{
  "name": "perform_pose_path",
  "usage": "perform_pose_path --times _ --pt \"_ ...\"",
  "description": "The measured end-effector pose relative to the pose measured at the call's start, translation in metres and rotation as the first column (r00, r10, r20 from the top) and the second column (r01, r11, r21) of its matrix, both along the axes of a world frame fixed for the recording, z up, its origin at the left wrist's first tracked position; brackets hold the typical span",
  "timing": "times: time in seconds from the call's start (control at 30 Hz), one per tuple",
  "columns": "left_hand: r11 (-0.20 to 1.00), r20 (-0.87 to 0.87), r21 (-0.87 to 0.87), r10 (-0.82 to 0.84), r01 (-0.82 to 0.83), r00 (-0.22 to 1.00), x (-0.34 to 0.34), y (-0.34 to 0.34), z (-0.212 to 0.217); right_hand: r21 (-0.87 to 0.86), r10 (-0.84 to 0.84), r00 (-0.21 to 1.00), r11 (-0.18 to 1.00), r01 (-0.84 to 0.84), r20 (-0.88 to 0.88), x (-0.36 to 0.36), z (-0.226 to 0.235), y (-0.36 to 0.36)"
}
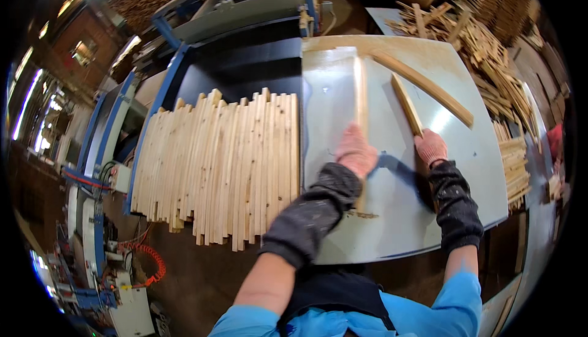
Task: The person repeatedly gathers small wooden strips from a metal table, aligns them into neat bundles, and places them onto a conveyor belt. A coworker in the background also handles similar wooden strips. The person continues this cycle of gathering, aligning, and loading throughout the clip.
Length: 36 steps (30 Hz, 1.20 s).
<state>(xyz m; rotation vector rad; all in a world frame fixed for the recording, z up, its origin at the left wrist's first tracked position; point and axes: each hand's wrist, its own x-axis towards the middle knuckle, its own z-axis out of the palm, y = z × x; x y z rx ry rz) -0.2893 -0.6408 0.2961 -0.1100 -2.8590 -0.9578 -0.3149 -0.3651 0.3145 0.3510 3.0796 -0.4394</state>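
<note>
Both hands wear pink knit gloves, with dark sleeves over the forearms. My left hand (356,151) is closed on a pale wooden strip (360,95) that lies lengthwise on the grey metal tabletop (331,239). To the right, my right hand (431,147) grips a second wooden strip (406,101), which slants away toward the far left; part of it passes beneath the hand. A thicker wooden piece (425,83) lies diagonally beyond it, touched by neither hand. The fingertips of both hands are partly hidden.
Left of the tabletop, many wooden strips (226,165) lie side by side in a blue-framed dark bed (245,61). A heap of scrap wood (484,55) and stacked strips (513,159) stand at the right. A red coiled hose (156,263) hangs by machinery at the lower left.
</note>
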Motion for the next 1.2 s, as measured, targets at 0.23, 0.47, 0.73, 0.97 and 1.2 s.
perform_pose_path --times 0.23,0.47,0.73,0.97,1.2 --pt "1.000 0.404 -0.015 0.003 0.003 0.915 0.010 0.034 0.019 -0.043 0.031 0.995 0.998 -0.035 -0.098 0.000 -0.012 0.009" --pt "0.956 -0.426 0.088 0.291 -0.281 0.856 0.064 -0.242 0.074 -0.086 0.153 0.986 0.984 -0.159 -0.065 -0.015 -0.026 0.036" --pt "0.250 0.099 -0.577 0.966 -0.778 0.238 0.207 -0.688 0.149 0.234 0.190 0.830 0.969 -0.075 -0.524 0.001 -0.002 0.013" --pt "0.355 0.011 -0.584 0.903 -0.730 0.430 0.237 -0.897 0.104 -0.136 0.038 0.999 0.990 -0.035 0.017 0.087 0.054 -0.149" --pt "0.065 -0.062 -0.803 0.980 -0.592 0.191 0.224 -0.907 0.092 -0.100 -0.251 0.963 0.960 0.260 0.094 0.091 0.059 -0.224"
